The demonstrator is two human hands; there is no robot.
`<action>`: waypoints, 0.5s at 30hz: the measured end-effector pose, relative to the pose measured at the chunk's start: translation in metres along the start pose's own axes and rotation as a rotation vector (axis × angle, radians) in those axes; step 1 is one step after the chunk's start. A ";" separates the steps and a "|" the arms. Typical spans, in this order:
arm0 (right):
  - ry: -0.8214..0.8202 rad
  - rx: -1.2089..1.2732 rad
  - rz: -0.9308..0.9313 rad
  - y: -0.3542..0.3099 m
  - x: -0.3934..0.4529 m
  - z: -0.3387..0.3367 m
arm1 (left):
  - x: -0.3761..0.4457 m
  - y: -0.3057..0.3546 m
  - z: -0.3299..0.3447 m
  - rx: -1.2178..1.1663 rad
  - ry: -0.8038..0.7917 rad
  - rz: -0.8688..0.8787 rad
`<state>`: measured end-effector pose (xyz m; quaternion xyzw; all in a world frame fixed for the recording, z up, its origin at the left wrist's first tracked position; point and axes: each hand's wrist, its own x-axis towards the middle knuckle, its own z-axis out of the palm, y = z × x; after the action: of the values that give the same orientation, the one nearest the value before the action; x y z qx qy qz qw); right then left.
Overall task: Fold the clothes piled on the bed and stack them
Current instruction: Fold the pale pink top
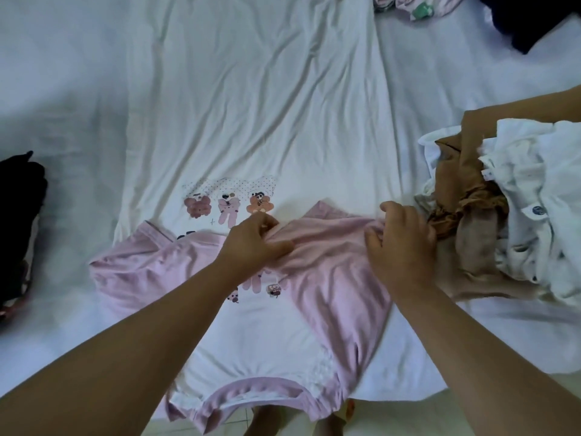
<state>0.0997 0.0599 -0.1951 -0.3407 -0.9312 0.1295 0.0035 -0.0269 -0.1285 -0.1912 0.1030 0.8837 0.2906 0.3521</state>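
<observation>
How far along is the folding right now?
Early. No finished stack shows. In hand: the white shirt lies spread out, the left hand and right hand gripping its pink right sleeve. Left: the brown and white pile, plus dark clothes at left.

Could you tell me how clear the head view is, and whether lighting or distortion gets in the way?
Head view: soft even light, no glare; the pink-sleeved shirt and both hands, left hand and right hand, are fairly sharp; wide-angle bending stretches the forearms; the dark clothes at the left edge lose detail in shadow.
</observation>
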 end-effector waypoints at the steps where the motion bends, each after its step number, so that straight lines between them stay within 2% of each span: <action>1: 0.102 -0.013 -0.096 -0.002 -0.011 0.001 | -0.006 -0.008 0.002 -0.033 0.108 0.058; 2: 0.170 0.006 -0.221 -0.004 -0.023 0.003 | -0.011 -0.016 0.004 0.006 0.245 0.156; 4: 0.134 0.106 -0.484 -0.008 -0.051 0.008 | -0.022 -0.033 0.013 0.224 0.408 0.394; 6: 0.004 0.169 -0.627 -0.008 -0.078 0.013 | -0.036 -0.053 0.025 0.419 0.345 0.584; 8: -0.138 0.165 -0.676 -0.002 -0.100 0.016 | -0.053 -0.073 0.032 0.565 0.256 0.676; 10: -0.225 0.167 -0.695 0.011 -0.118 0.019 | -0.073 -0.097 0.030 0.651 0.241 0.626; 13: -0.279 0.129 -0.748 0.028 -0.140 0.018 | -0.108 -0.137 0.011 0.724 0.237 0.422; 15: -0.333 0.073 -0.783 0.038 -0.149 0.018 | -0.130 -0.160 -0.004 0.738 0.206 0.355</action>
<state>0.2366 -0.0114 -0.2091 0.0646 -0.9729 0.2045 -0.0859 0.0685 -0.3101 -0.2094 0.3434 0.9276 0.0196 0.1459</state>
